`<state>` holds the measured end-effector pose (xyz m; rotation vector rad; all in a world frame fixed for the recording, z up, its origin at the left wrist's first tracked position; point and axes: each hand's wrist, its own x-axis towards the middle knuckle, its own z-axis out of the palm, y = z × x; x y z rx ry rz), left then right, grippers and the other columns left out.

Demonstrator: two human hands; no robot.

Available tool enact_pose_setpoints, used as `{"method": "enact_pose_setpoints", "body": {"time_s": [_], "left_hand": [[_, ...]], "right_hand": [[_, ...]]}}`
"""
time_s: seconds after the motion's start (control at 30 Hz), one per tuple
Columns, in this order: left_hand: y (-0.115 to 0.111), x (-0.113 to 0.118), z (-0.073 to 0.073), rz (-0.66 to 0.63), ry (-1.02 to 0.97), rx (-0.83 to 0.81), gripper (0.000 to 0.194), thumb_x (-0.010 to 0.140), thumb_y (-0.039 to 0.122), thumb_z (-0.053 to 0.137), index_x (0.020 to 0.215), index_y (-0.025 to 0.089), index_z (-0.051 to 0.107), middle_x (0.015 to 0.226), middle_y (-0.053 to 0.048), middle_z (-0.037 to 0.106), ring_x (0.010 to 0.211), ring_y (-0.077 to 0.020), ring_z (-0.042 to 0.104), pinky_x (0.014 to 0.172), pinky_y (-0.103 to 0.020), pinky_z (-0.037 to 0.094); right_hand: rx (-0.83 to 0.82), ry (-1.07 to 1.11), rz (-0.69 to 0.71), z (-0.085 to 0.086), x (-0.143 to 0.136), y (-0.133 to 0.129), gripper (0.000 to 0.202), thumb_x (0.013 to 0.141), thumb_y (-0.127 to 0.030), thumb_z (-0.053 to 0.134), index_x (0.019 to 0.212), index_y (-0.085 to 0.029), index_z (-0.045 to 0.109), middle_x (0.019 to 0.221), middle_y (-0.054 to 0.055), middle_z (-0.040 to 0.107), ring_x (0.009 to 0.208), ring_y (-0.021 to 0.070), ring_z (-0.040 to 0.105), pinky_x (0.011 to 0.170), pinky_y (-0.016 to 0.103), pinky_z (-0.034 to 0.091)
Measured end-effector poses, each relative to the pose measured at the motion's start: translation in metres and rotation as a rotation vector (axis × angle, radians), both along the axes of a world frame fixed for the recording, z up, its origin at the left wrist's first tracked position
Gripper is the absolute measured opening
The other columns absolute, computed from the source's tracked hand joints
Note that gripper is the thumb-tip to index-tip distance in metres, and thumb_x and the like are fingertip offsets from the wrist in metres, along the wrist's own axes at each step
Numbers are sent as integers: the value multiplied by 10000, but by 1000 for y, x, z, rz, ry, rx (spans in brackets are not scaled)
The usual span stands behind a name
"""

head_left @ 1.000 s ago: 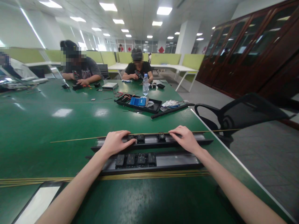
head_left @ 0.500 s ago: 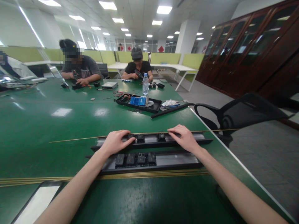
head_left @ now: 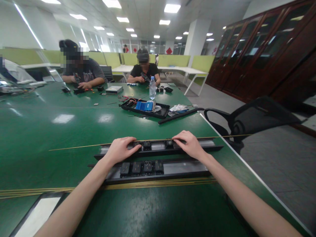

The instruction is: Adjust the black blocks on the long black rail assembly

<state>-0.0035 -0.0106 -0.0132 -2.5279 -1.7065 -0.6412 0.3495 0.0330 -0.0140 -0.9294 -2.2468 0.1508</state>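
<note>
A long thin brass-coloured rod [head_left: 79, 147] lies lengthwise over the farther black channel [head_left: 158, 153] and sticks out past both its ends. My left hand [head_left: 120, 149] is closed on the rod toward the left, its thumb and fingertips around a black block that they partly cover. Farther right, my right hand [head_left: 189, 144] pinches the rod between thumb and fingers, close beside another black block [head_left: 169, 144]. One more black block [head_left: 147, 145] sits in the channel between my hands. Nearer me, a second black channel [head_left: 182, 167] holds several black blocks [head_left: 136, 168] in a row.
Several brass-coloured rods [head_left: 158, 183] lie in front of the channels. A white-faced panel [head_left: 37, 214] is at lower left. Beyond stand a black tray [head_left: 161, 113], a water bottle [head_left: 152, 89] and gloves [head_left: 178, 109]. Two people work across the green table [head_left: 81, 131]; a chair [head_left: 247, 120] is right.
My right hand has shifted slightly left along the rod, closer to the black block. My left hand keeps its place on the rod. The whole view has moved a little.
</note>
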Motion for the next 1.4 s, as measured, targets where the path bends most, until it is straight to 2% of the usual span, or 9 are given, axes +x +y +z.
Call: {"method": "enact_pose_setpoints", "body": {"time_s": [0.3, 0.8, 1.4], "left_hand": [[2, -1, -4, 12, 11, -8, 546, 922, 658, 473, 1086, 205, 731, 1050, -81, 780, 907, -279, 737, 768, -341, 534], [0, 0, 0, 36, 32, 2, 546, 918, 665, 463, 1058, 220, 747, 1059, -76, 781, 920, -278, 738, 752, -330, 526], [0, -1, -1, 29, 31, 3, 550, 920, 666, 465, 1066, 215, 743, 1073, -84, 779, 932, -286, 737, 756, -335, 523]], "right_hand": [[18, 8, 1, -5, -3, -1, 162, 974, -261, 564, 1002, -251, 723, 949, 48, 766, 897, 243, 654, 832, 419, 473], [29, -3, -1, -9, -3, 1, 157, 984, -270, 561, 977, -230, 713, 931, 54, 760, 872, 230, 643, 821, 409, 457], [61, 15, 12, -7, -4, 0, 137, 968, -230, 584, 978, -232, 720, 943, 55, 758, 905, 235, 641, 822, 412, 475]]}}
